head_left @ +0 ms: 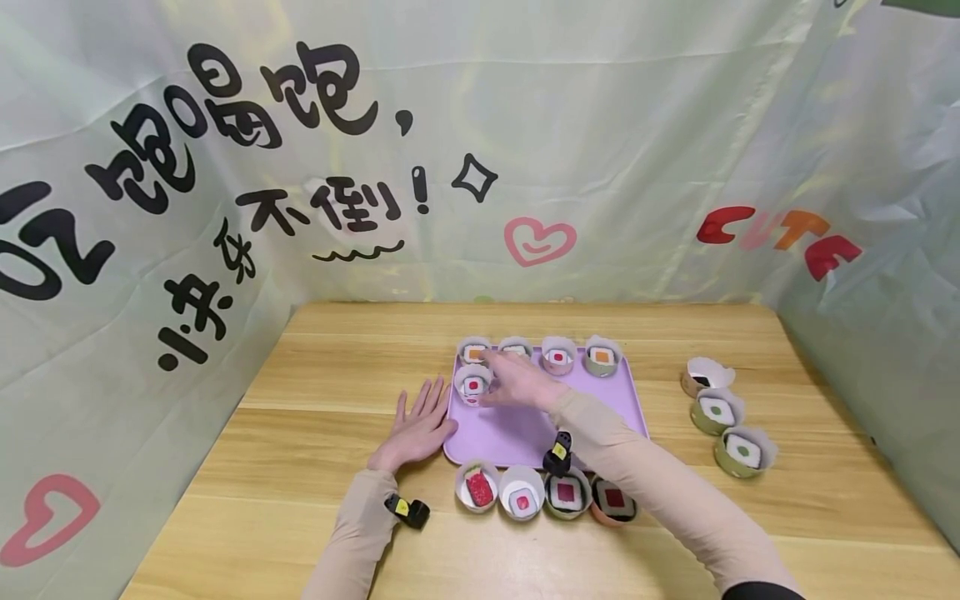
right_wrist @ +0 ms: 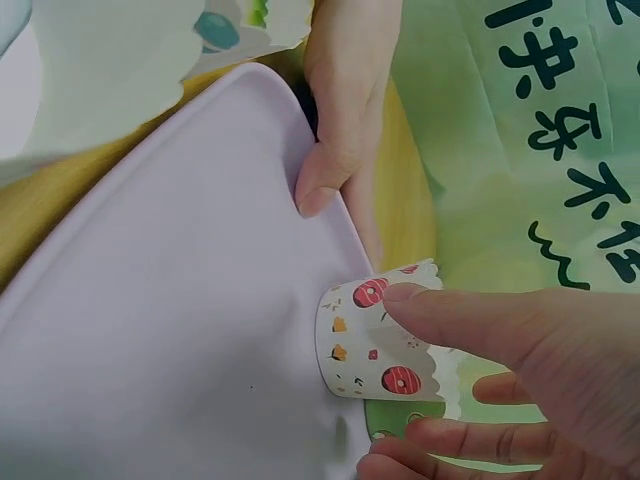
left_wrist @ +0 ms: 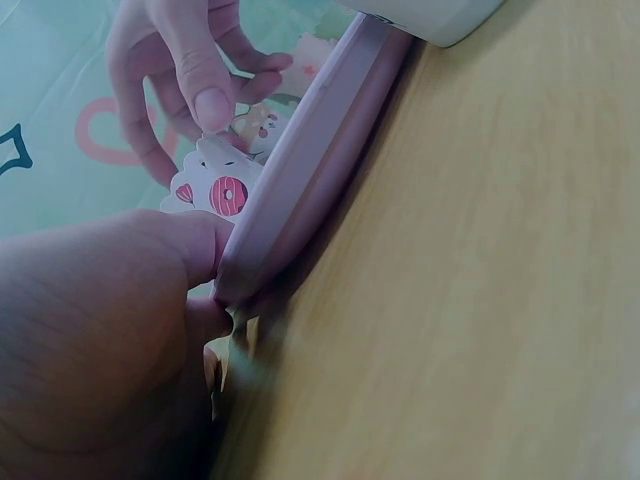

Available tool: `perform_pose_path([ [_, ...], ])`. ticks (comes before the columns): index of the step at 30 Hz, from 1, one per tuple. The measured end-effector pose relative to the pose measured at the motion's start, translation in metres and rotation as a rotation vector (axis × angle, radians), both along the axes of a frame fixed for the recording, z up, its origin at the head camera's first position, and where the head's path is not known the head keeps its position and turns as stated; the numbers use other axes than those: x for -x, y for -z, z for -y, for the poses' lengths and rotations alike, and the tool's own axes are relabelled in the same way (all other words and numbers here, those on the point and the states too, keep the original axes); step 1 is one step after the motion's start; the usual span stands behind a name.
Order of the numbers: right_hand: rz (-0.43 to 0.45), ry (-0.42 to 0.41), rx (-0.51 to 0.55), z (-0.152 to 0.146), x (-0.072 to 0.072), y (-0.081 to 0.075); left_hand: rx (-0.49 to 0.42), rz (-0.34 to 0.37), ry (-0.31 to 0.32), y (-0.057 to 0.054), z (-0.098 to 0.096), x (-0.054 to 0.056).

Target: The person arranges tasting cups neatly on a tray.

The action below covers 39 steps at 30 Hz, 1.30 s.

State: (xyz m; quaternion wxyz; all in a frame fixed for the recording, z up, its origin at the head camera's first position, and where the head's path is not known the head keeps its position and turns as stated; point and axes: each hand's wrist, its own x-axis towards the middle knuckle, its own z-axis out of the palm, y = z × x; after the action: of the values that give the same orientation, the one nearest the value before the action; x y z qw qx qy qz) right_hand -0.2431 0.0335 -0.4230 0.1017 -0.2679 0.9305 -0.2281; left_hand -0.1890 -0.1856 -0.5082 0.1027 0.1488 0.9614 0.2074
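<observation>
A lilac tray (head_left: 510,435) lies on the wooden table, with my left hand (head_left: 412,437) flat at its left edge, fingers spread and thumb by the rim. My right hand (head_left: 521,379) reaches over the tray's left side. Its thumb touches a white paper cup (right_wrist: 375,345) printed with pink doughnuts, while the other fingers are spread loosely apart. In the head view this cup (head_left: 472,399) holds a white sushi-like piece with a red centre. Behind it, a row of similar paper cups lines the tray's far edge, including one with an orange-centred piece (head_left: 602,357); one is partly covered by my right hand.
Several filled paper cups stand along the tray's near edge, one with a red piece (head_left: 478,486); my right forearm crosses above the rightmost. Three more cups, among them a green one (head_left: 742,452), stand at the table's right. A printed cloth (head_left: 637,167) encloses the table.
</observation>
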Motion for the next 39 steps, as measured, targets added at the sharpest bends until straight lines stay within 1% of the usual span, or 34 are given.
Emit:
perform_pose_path([
  [7, 0.034, 0.011, 0.033, -0.007, -0.001, -0.004, 0.004, 0.004, 0.003, 0.000, 0.000, 0.001],
  [14, 0.030, -0.012, 0.081, -0.018, -0.003, -0.009, -0.006, 0.009, -0.001, -0.001, 0.000, -0.001],
  [20, 0.050, -0.002, 0.122, -0.028, -0.004, -0.014, -0.009, 0.010, -0.004, -0.002, 0.000, -0.001],
  [24, 0.009, -0.007, 0.128, -0.034, -0.003, -0.016, -0.009, 0.012, -0.003, -0.002, 0.000, -0.001],
  [29, -0.013, -0.008, 0.132, -0.043, -0.002, -0.016, -0.007, 0.019, -0.004, -0.001, 0.001, -0.001],
  [34, 0.041, -0.024, 0.182, -0.051, -0.003, -0.017, -0.009, 0.020, -0.005, -0.002, 0.001, -0.001],
  [39, 0.115, 0.011, 0.243, -0.063, -0.002, -0.019, -0.011, 0.035, 0.000, -0.002, 0.001, -0.001],
])
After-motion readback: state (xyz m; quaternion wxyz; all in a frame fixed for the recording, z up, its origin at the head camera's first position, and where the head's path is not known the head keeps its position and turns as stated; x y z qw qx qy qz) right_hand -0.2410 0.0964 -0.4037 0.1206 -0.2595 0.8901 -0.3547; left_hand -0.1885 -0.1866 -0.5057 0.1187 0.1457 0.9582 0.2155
